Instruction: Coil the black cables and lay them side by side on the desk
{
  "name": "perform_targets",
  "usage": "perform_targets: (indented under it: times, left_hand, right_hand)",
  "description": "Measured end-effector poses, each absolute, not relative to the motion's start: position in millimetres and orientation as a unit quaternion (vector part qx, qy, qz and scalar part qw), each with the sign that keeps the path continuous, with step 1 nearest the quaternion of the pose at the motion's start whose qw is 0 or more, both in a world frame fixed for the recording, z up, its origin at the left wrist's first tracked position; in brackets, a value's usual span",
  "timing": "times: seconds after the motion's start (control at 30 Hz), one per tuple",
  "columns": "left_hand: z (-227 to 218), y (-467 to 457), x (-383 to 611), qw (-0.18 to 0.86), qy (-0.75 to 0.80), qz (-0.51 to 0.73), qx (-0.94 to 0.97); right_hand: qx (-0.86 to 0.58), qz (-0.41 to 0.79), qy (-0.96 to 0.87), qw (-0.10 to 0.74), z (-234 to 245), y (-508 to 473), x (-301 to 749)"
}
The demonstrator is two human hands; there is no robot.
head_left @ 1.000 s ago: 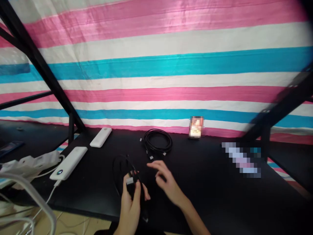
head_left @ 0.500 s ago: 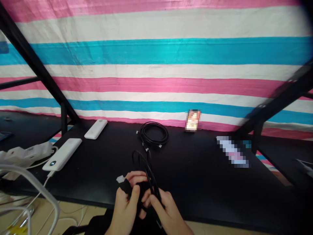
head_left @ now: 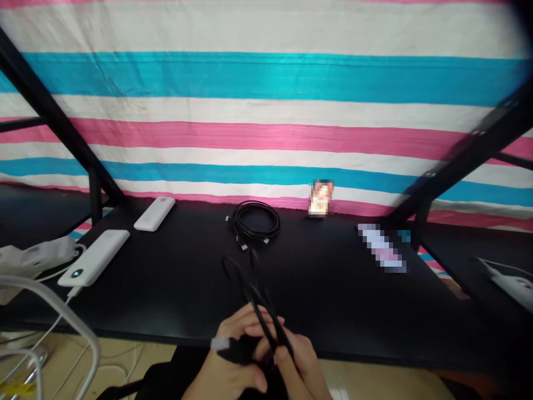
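Note:
Both of my hands are at the bottom middle, over the front edge of the black table [head_left: 353, 300]. My left hand [head_left: 231, 369] grips a black cable [head_left: 247, 283] near its plug end, whose light tip pokes out to the left. My right hand [head_left: 302, 366] pinches the same cable's loops, which rise up and away toward the table's middle. A second black cable [head_left: 255, 222] lies coiled near the back of the table, apart from my hands.
Two white power banks [head_left: 94, 256] [head_left: 154, 213] lie at the left, one with a white lead plugged in. A white power strip [head_left: 35, 254] sits far left. Blurred small items [head_left: 320, 198] [head_left: 381, 247] lie at the back. Black frame bars [head_left: 58, 119] slant on both sides.
My right hand came from the table onto the cable that my left hand holds. Both hands drew back toward me with it, and the view tilted down.

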State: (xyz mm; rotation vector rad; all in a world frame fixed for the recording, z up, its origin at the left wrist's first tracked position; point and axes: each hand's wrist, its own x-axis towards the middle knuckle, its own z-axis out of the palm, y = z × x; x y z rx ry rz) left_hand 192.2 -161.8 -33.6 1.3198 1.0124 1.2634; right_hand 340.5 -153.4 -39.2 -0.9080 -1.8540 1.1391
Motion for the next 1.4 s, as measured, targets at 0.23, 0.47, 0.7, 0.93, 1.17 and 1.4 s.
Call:
perform_targets:
  times: [0.23, 0.47, 0.7, 0.93, 1.17, 1.4]
  left_hand:
    - [-25.7, -172.2, 196.9, 0.481, 0.460, 0.491, 0.563]
    - [-36.8, -188.8, 211.5, 0.467, 0.482, 0.566, 0.478]
    - [-27.1, -195.5, 220.9, 0.382, 0.563, 0.538, 0.498]
    - [-32.0, -199.8, 239.7, 0.400, 0.472, 0.591, 0.518]
    - [-30.2, -209.4, 234.0, 0.511, 0.497, 0.495, 0.497]
    - [-44.5, -216.1, 220.6, 0.540, 0.462, 0.552, 0.436]
  right_hand:
    - [-0.466, 0.339, -0.687, 0.443, -65.1, -167.6, 349.2]
    - [-0.415, 0.359, -0.703, 0.451, -64.7, -174.5, 358.3]
    - [-0.339, 0.387, -0.715, 0.473, -52.4, -178.6, 369.3]
    - [-0.285, 0.330, -0.804, 0.405, -39.5, -186.7, 368.8]
    - [-0.306, 0.386, -0.766, 0.414, -35.8, -180.1, 368.7]
    - [-0.425, 0.329, -0.734, 0.415, -41.0, -178.4, 371.8]
